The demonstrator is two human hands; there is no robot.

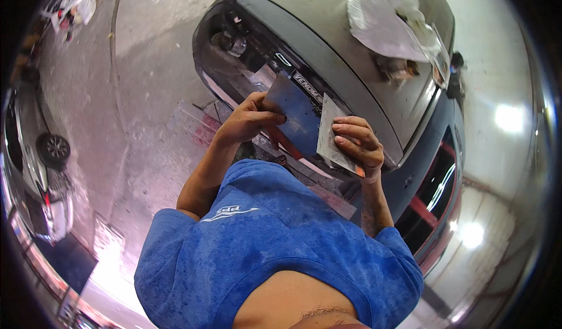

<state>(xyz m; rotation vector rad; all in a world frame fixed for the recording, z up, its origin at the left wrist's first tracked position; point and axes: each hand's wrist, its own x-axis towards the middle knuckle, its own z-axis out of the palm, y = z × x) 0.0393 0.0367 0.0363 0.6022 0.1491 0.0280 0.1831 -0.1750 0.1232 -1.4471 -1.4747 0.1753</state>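
The left hand (249, 123) is grasping a dark bluish plate (297, 115) by its edge, and the right hand (362, 143) is grasping a pale grey plate (329, 131) just beside it; whether they are touching, I cannot tell. Both plates are being held near a grey car (333, 48), on which a crumpled plastic bag (383, 21) is lying

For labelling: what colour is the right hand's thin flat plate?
The thin flat plate is mostly grey, clearest in the head view.
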